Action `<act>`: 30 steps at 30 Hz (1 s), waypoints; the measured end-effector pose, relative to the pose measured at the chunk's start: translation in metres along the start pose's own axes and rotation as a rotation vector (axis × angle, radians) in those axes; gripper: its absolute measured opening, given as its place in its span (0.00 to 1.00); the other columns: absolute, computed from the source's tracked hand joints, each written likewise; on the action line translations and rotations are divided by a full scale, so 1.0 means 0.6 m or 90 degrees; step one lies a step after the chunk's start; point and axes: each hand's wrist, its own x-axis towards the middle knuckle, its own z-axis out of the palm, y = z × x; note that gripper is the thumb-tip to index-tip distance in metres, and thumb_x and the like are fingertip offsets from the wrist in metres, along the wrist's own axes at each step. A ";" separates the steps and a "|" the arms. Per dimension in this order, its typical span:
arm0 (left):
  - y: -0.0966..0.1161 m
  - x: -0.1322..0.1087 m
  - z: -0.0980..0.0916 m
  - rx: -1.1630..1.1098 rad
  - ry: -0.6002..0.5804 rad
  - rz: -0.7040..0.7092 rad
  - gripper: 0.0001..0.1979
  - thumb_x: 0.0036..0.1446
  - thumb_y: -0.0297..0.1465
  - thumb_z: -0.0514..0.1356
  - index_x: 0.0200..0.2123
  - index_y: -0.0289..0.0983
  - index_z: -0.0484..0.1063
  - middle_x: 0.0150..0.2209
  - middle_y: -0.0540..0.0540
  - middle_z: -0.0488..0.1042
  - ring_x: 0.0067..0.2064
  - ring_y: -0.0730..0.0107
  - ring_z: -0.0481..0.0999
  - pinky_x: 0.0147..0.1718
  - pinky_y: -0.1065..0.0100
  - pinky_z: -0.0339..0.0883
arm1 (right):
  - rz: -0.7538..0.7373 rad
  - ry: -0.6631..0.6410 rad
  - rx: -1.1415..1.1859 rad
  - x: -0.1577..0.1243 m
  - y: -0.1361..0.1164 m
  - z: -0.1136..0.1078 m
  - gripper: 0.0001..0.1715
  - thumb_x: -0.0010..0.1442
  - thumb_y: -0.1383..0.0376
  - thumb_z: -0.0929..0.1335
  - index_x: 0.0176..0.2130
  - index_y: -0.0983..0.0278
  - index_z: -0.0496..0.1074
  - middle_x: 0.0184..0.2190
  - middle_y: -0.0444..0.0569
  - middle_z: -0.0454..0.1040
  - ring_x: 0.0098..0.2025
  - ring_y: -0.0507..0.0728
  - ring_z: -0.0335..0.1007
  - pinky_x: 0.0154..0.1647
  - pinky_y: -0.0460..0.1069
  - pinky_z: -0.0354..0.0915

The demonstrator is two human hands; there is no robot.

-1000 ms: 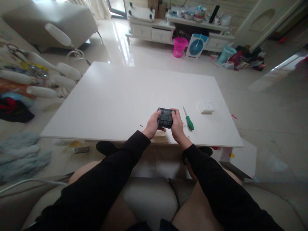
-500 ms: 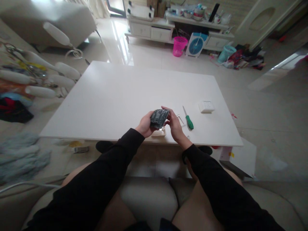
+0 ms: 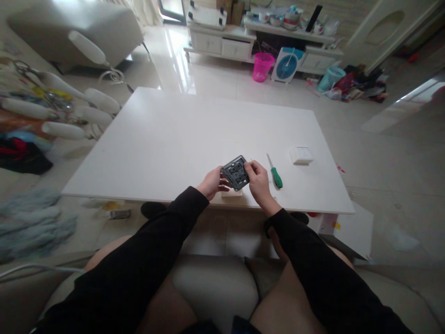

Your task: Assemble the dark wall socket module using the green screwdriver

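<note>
A dark grey square socket insert [image 3: 235, 172] is held above the near edge of the white table [image 3: 181, 139], tilted with its face toward me. My left hand [image 3: 212, 182] grips its left side and my right hand [image 3: 257, 178] pinches its right side. Under the hands a cream-coloured plate piece [image 3: 232, 193] lies on the table, mostly hidden. A green-handled screwdriver [image 3: 276, 173] lies just right of my right hand.
A white wall socket [image 3: 301, 155] sits on the table further right. Beyond the table are a pink basket [image 3: 263, 66], a blue fan [image 3: 287, 66] and a low white cabinet [image 3: 222, 44]. White chair legs [image 3: 69, 116] stand to the left. My knees are below.
The insert has been turned in my hands from back-up, through an edge-on tilt, to face-up at an angle. Both hands stayed on it near the table's front edge.
</note>
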 end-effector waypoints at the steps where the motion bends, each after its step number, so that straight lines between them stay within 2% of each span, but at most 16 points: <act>1: 0.004 -0.001 0.000 -0.019 0.016 0.026 0.11 0.62 0.38 0.58 0.32 0.37 0.72 0.27 0.47 0.73 0.23 0.71 0.72 0.21 0.70 0.68 | 0.007 0.013 -0.002 0.003 0.001 -0.002 0.26 0.62 0.43 0.69 0.27 0.60 0.67 0.24 0.41 0.66 0.30 0.53 0.61 0.34 0.49 0.59; 5: 0.019 -0.009 0.004 -0.006 -0.027 0.081 0.11 0.59 0.39 0.63 0.34 0.36 0.75 0.31 0.48 0.72 0.27 0.71 0.73 0.23 0.71 0.71 | 0.034 0.022 0.022 0.011 0.007 -0.007 0.28 0.59 0.40 0.70 0.26 0.60 0.68 0.24 0.41 0.66 0.30 0.53 0.60 0.34 0.49 0.59; 9: 0.016 -0.013 0.007 0.066 -0.053 0.116 0.10 0.54 0.35 0.69 0.37 0.36 0.77 0.33 0.48 0.74 0.29 0.73 0.75 0.23 0.73 0.72 | 0.043 0.069 0.036 0.013 0.011 -0.006 0.33 0.62 0.35 0.65 0.26 0.60 0.67 0.24 0.41 0.67 0.30 0.53 0.62 0.34 0.49 0.61; 12: 0.011 -0.012 0.008 0.073 -0.071 0.127 0.12 0.55 0.35 0.70 0.40 0.36 0.78 0.35 0.47 0.77 0.30 0.73 0.76 0.23 0.74 0.73 | 0.050 0.087 0.040 0.013 0.012 -0.005 0.35 0.64 0.35 0.62 0.27 0.61 0.70 0.25 0.43 0.71 0.31 0.54 0.65 0.37 0.49 0.63; 17: 0.009 -0.010 0.007 0.072 -0.087 0.144 0.15 0.55 0.37 0.72 0.43 0.36 0.79 0.36 0.46 0.78 0.32 0.73 0.78 0.24 0.75 0.74 | 0.050 0.092 0.033 0.013 0.012 -0.007 0.35 0.64 0.36 0.62 0.28 0.61 0.70 0.25 0.44 0.73 0.32 0.54 0.67 0.37 0.50 0.64; 20: 0.009 -0.009 0.006 0.054 -0.073 0.149 0.15 0.56 0.38 0.72 0.42 0.36 0.78 0.34 0.47 0.79 0.30 0.74 0.78 0.25 0.75 0.74 | 0.056 0.085 0.034 0.013 0.010 -0.009 0.30 0.66 0.39 0.61 0.33 0.60 0.71 0.31 0.45 0.74 0.35 0.55 0.68 0.33 0.49 0.65; 22: 0.009 -0.008 0.006 0.047 -0.050 0.161 0.15 0.56 0.38 0.72 0.42 0.35 0.78 0.33 0.47 0.79 0.30 0.74 0.79 0.25 0.75 0.74 | 0.055 0.080 0.034 0.013 0.007 -0.011 0.24 0.66 0.43 0.62 0.38 0.59 0.70 0.37 0.46 0.74 0.38 0.56 0.69 0.31 0.48 0.65; 24: 0.009 -0.006 0.005 0.050 -0.027 0.180 0.15 0.56 0.37 0.72 0.42 0.35 0.77 0.33 0.47 0.79 0.31 0.73 0.80 0.26 0.74 0.75 | 0.020 0.074 0.003 0.012 0.004 -0.013 0.18 0.63 0.49 0.66 0.44 0.59 0.69 0.44 0.48 0.75 0.42 0.56 0.71 0.34 0.49 0.67; 27: 0.008 -0.005 0.004 0.053 -0.010 0.205 0.16 0.56 0.36 0.73 0.43 0.35 0.77 0.35 0.46 0.79 0.34 0.70 0.82 0.31 0.70 0.79 | -0.066 0.043 -0.070 0.009 -0.003 -0.016 0.19 0.58 0.57 0.70 0.48 0.58 0.68 0.51 0.51 0.73 0.49 0.58 0.71 0.41 0.51 0.71; 30: 0.008 -0.004 0.005 0.044 -0.009 0.209 0.16 0.56 0.34 0.73 0.44 0.34 0.77 0.36 0.46 0.79 0.35 0.68 0.83 0.35 0.66 0.81 | -0.113 0.020 -0.105 0.005 -0.008 -0.017 0.19 0.56 0.61 0.70 0.48 0.57 0.69 0.50 0.50 0.73 0.52 0.60 0.71 0.42 0.52 0.72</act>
